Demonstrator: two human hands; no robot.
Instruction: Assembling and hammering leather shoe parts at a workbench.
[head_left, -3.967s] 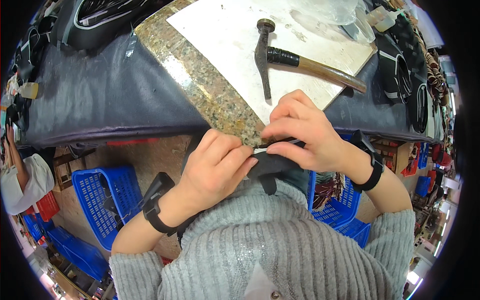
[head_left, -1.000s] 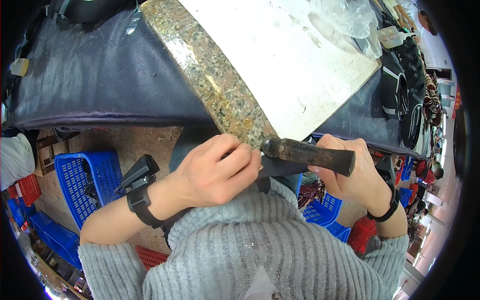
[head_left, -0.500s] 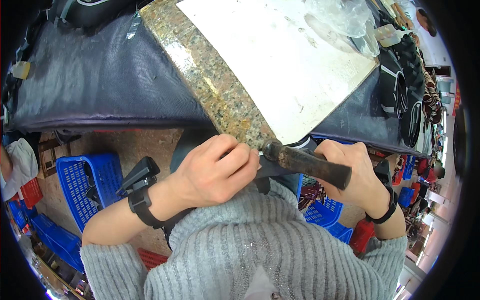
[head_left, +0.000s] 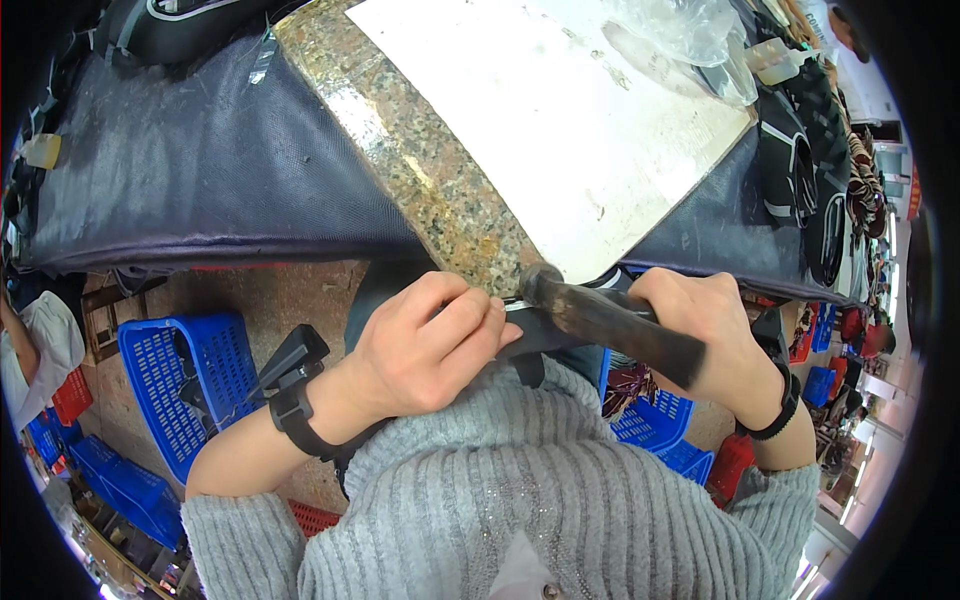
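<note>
Pinching a dark piece with a pale edge (head_left: pixel 532 335) just beyond the grey sweater (head_left: pixel 560 510), the left hand (head_left: pixel 425 345) is closed, its fingertips beside the near corner of a granite slab (head_left: pixel 390 145); what lies between them is hidden. To its right, the right hand (head_left: pixel 718 325) is wrapped around the handle of a hammer (head_left: pixel 620 330), whose round face is at that same corner, near the left fingertips. Whether it touches the piece cannot be told. Note the change: four seconds earlier the hammer lay on the white board (head_left: pixel 540 110) and both hands worked the piece; now one hand steadies while the other wields the tool, which suggests that the work has passed from placing by finger to tapping. Farther off, the board covers much of the slab upon the dark-covered desk (head_left: pixel 220 150), with a clear plastic bag (head_left: pixel 690 35) and a small bottle (head_left: pixel 778 63) at the far right.
</note>
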